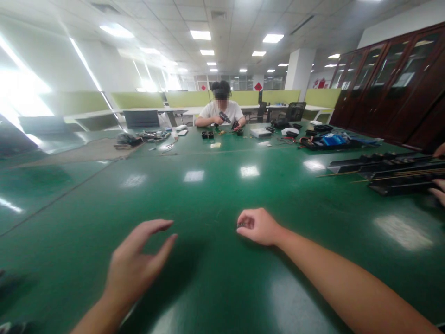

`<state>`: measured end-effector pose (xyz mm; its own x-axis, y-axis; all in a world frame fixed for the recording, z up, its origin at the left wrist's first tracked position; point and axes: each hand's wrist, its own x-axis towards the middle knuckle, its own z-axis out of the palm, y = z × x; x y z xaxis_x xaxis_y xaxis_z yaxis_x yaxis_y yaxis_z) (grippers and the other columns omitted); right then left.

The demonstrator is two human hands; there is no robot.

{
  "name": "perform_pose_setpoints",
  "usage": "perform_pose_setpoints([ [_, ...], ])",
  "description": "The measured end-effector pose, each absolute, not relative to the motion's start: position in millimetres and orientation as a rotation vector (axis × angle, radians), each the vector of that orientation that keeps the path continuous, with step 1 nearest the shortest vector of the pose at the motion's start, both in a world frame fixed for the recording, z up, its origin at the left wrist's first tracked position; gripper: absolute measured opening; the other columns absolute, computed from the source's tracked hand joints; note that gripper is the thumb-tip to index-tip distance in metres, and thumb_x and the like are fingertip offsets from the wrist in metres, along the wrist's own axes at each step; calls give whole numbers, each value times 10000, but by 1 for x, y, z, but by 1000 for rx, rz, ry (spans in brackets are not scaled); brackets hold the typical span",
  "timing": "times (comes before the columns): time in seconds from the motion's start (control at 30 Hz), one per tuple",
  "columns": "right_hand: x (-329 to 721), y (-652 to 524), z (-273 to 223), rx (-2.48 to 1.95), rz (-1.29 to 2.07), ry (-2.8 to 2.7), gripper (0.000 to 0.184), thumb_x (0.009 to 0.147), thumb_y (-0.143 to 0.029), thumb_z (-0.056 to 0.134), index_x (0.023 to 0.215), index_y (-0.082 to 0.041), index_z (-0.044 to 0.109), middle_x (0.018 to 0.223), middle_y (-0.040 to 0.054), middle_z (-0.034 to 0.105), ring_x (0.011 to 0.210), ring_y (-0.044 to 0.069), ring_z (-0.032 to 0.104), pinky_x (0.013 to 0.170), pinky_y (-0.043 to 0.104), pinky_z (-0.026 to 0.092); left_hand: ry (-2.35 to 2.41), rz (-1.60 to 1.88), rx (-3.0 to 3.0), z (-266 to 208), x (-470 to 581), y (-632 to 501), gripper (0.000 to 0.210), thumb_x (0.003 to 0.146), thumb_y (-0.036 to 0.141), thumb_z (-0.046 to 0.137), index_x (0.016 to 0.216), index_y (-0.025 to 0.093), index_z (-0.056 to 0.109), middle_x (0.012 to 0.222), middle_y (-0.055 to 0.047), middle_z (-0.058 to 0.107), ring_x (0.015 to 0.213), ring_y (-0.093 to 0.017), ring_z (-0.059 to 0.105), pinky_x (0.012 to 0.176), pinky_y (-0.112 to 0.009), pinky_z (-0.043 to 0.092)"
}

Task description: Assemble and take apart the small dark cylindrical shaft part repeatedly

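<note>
My right hand (259, 226) rests low over the green tabletop (208, 199), its fingers curled around a small dark metallic piece (240, 225). Most of that piece is hidden by the fingers, so its kind cannot be made out. To the left, my left hand (139, 257) hovers above the table with thumb and fingers apart. Nothing shows between them, and the hand casts a shadow on the green surface.
Across the table a person (221, 109) holds a power drill (225, 117) near small black boxes (207, 134). Black rails (396, 185) lie at the right, where another person's hand (438, 191) reaches in. Tools and a blue item (332, 139) sit at the back right.
</note>
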<state>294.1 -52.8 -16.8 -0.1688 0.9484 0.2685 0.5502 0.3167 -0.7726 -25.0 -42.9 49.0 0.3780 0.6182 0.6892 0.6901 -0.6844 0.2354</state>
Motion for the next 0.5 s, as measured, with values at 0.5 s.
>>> perform_pose_setpoints([
  [0.5, 291, -64, -8, -1126, 1087, -1845, 227, 735, -291, 714, 632, -125, 598, 563, -53, 492, 534, 76, 427, 494, 188, 309, -637, -737, -3213, 18, 97, -41, 283, 894, 109, 461, 1070, 212, 656, 987, -54, 669, 864, -184, 644, 741, -279, 530],
])
